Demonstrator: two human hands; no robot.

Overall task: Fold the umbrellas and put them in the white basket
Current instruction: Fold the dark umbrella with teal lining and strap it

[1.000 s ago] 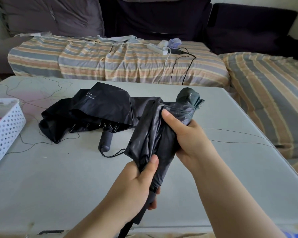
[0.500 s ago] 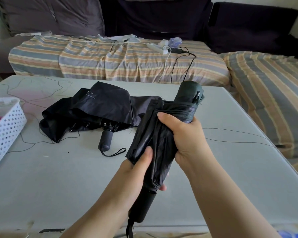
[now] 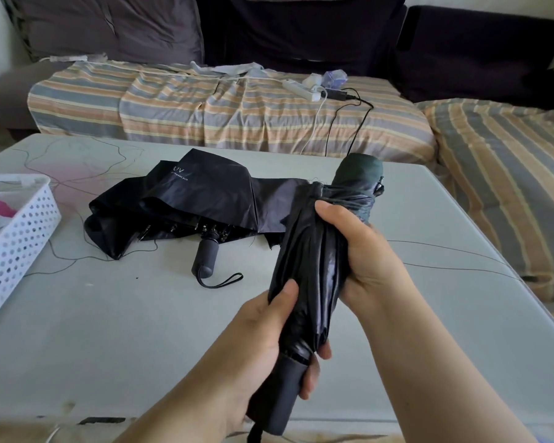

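Head view: both hands grip glossy, creased cylindrical umbrella [image 3: 314, 263]

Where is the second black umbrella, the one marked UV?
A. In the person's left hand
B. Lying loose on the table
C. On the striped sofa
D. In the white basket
B: the UV umbrella lies unrolled on the table, outside the white basket.

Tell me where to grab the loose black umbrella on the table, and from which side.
Take the loose black umbrella by its handle, coming from the near side. The handle sticks out toward the camera, bare and stubby, clear of the floppy canopy. Both hands are busy now: left hand and right hand grip the rolled umbrella.
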